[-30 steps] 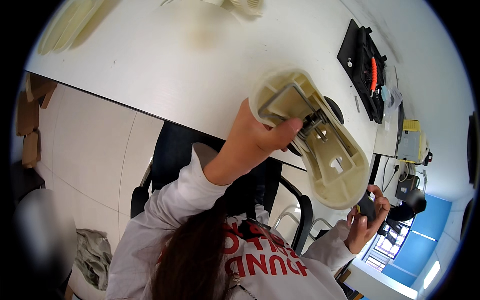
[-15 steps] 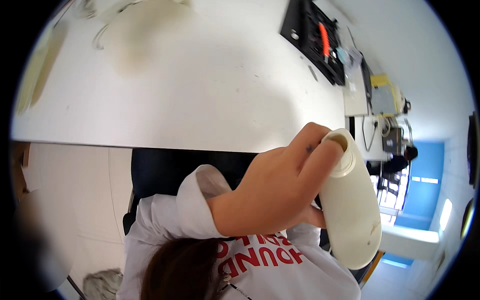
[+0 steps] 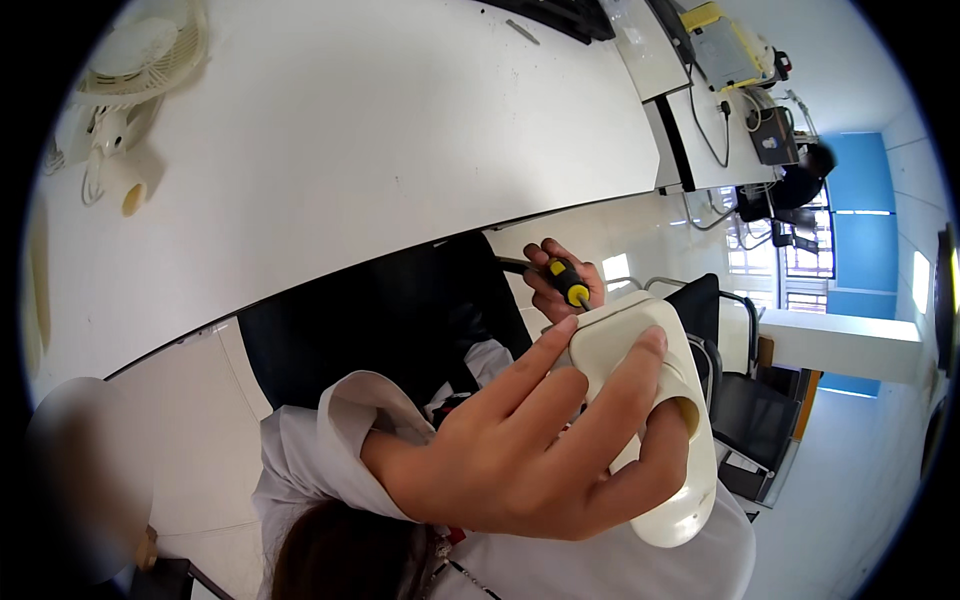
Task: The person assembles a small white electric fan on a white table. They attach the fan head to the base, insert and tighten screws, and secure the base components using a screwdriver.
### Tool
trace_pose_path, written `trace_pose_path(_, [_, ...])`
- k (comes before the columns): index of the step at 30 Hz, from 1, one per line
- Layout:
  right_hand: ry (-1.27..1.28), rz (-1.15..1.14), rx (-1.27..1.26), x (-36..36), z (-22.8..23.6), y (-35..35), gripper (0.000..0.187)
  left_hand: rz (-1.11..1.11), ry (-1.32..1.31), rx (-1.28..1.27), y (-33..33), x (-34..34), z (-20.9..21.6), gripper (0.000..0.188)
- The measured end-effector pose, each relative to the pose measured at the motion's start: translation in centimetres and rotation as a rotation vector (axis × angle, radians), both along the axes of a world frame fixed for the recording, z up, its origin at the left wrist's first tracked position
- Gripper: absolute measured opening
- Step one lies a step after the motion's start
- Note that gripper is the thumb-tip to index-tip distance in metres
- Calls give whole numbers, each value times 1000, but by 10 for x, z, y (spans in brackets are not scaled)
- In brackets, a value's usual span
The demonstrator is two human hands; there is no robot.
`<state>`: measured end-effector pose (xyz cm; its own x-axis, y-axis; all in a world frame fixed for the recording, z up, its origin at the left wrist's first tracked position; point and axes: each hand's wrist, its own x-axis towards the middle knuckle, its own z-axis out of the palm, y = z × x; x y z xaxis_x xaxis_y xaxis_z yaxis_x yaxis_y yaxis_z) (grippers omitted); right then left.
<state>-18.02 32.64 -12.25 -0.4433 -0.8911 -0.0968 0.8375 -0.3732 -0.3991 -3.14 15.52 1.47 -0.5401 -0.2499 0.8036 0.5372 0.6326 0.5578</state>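
My left hand (image 3: 540, 440) grips a cream plastic fan base (image 3: 690, 505), a rounded flat piece with a round, hollow neck. Its fingers spread over the flat face, and one digit lies at the neck's mouth. Farther out, my right hand (image 3: 548, 290) is closed round a black and yellow screwdriver (image 3: 566, 280). The short bit of visible shaft points toward the base's edge; the tip is hidden, so contact with a screw cannot be seen. On the table at far left lies a cream fan (image 3: 140, 50) with a round grille and a short tubular neck.
The white table (image 3: 330, 140) stretches across the upper left, a black tool tray (image 3: 560, 15) on its far edge. A black chair (image 3: 750, 420) stands at right. Farther off, a person (image 3: 795, 190) sits at another desk with a yellow-edged case (image 3: 730, 45).
The base has been turned over, its neck now facing lower right. My right hand and the screwdriver have come into sight beyond it. The view has swung, bringing the fan into fuller view.
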Motion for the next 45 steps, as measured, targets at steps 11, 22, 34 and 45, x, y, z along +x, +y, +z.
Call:
trace_pose_path(11, [-144, 34, -98, 6, -42, -16, 22, 161, -146, -186, 14, -4, 0, 24])
trace_pose_path(22, [-191, 13, -58, 12, -42, -29, 24, 73, -59, -90, 14, -16, -13, 42])
trace_pose_path(34, [218, 143, 238, 7, -50, -32, 42, -102, -215, -152, 9, -8, -14, 51])
trace_pose_path(45, [-94, -104, 210, 14, -51, -28, 39, 22, -191, -47, 23, -10, -16, 26])
